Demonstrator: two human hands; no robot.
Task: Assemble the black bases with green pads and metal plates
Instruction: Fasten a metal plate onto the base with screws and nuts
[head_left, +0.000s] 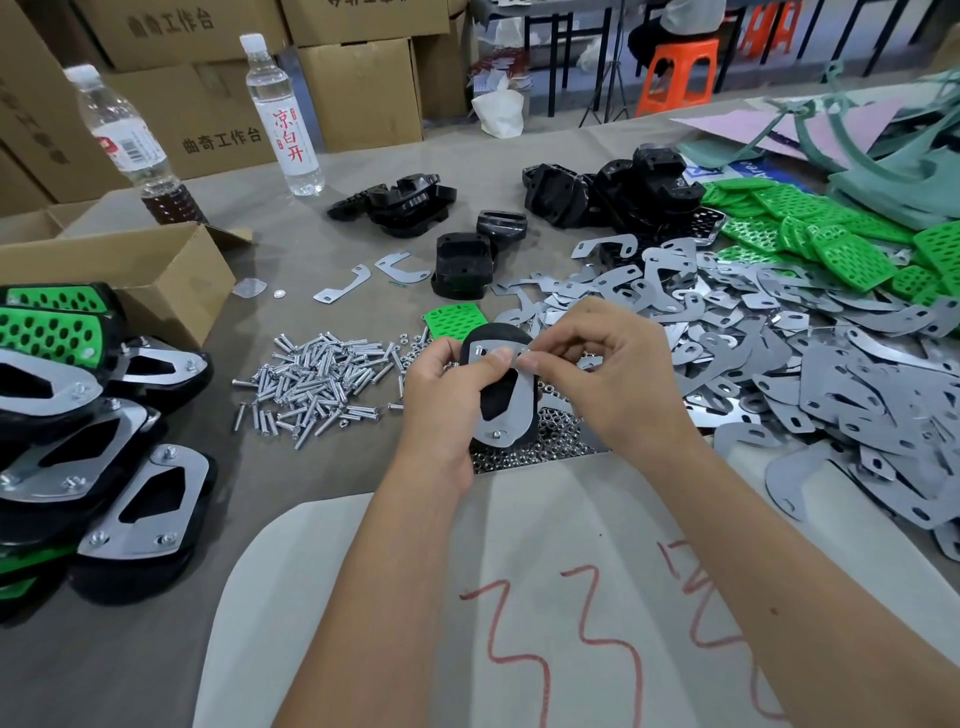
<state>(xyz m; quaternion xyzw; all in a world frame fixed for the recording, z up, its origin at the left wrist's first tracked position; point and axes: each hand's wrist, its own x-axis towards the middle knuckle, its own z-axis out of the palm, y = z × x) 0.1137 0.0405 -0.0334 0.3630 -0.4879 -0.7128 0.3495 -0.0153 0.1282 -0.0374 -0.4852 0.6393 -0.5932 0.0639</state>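
My left hand (447, 384) grips a black base (498, 401) with a metal plate (519, 400) laid on its face; a screw sits at the plate's lower end. My right hand (608, 371) pinches the plate's upper right corner against the base. A green pad (451, 319) lies on the table just behind the base. Loose black bases (613, 192) sit at the back, green pads (810, 234) at the right, metal plates (779, 353) in a big heap on the right.
Screws (317, 382) lie piled left of my hands, nuts (550, 431) under them. Finished assemblies (104, 441) are stacked at the left by an open cardboard box (130, 270). Two bottles (283, 114) stand at the back left. White paper (519, 597) covers the near table.
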